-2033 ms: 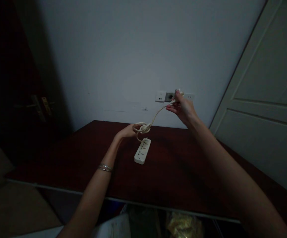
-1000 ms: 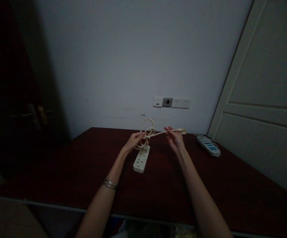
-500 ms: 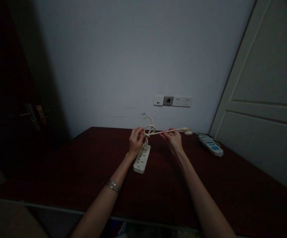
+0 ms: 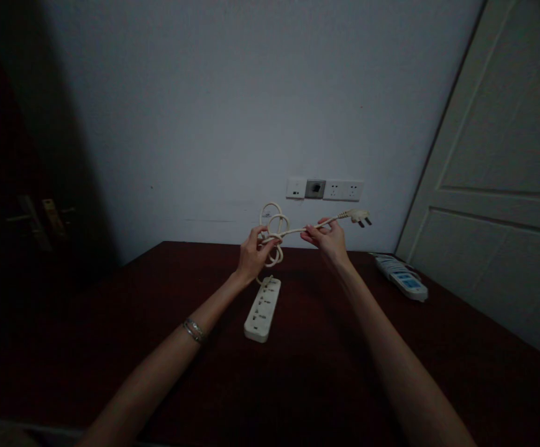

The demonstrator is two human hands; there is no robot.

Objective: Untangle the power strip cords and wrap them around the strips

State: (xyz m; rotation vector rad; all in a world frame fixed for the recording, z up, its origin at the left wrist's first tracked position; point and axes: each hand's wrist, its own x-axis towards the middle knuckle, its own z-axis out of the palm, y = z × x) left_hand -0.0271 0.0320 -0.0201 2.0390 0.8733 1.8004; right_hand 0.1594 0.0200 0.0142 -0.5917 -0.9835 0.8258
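A cream power cord [image 4: 296, 231] is stretched between my two hands above the table. My left hand [image 4: 253, 253] is closed on the looped, bundled part of the cord, with loops standing above and below the fingers. My right hand [image 4: 329, 241] pinches the straight length near the plug [image 4: 358, 216], whose prongs point right in the air. Below my left hand, the white power strip [image 4: 263, 310] lies on the table with its sockets facing up. The cord runs from its far end up to the bundle.
The dark red table [image 4: 195, 379] stands against a pale wall. On the wall is a row of socket plates [image 4: 343, 190]. A second white power strip [image 4: 402, 278] with its cord wrapped lies at the right, beside a pale door [image 4: 498, 248]. A dark door handle [image 4: 32, 217] shows at far left.
Both hands have lifted the cord bundle and plug higher off the table. The plug has turned so its prongs show. The view has shifted slightly, and the power strip appears nearer.
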